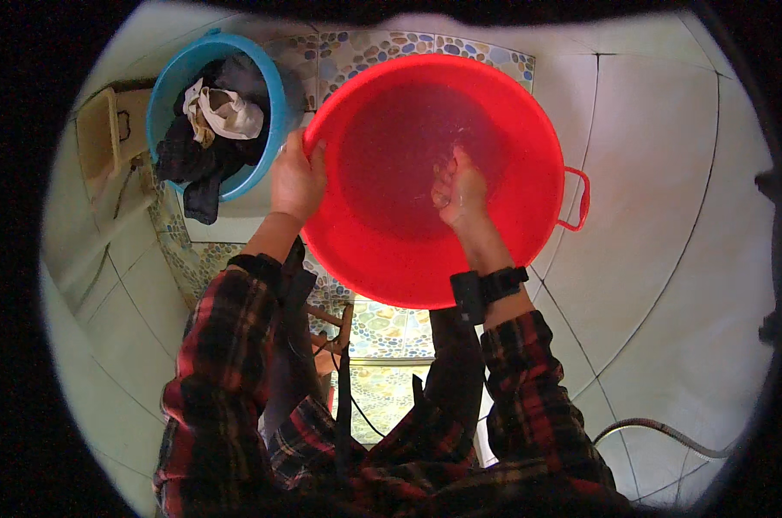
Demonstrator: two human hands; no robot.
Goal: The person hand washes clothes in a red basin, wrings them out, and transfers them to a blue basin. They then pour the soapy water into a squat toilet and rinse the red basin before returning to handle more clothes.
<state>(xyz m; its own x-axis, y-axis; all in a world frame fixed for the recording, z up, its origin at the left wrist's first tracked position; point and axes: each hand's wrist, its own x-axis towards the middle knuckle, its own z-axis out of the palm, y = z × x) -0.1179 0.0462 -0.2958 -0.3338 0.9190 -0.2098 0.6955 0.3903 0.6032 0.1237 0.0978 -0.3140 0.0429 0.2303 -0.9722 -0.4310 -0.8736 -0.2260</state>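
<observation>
A large red plastic basin (391,272) sits in front of me, holding murky, dark-tinted water (400,155) with small specks or bubbles on it. My left hand (298,179) is closed on the basin's left rim, its thumb on the inner side. Inside the basin, toward its right half, my right hand (463,188) is at the water with its fingers curled in. It looks wet, and whether anything lies within its fingers is hidden. Nothing under the water's surface can be made out.
A blue bucket (279,112) at the far left holds dark clothes (184,155) and a white-and-tan cloth (236,116); one dark piece hangs over its rim. The basin's red handle (583,198) juts right. A flexible metal hose (659,425) lies at lower right, near tiled walls.
</observation>
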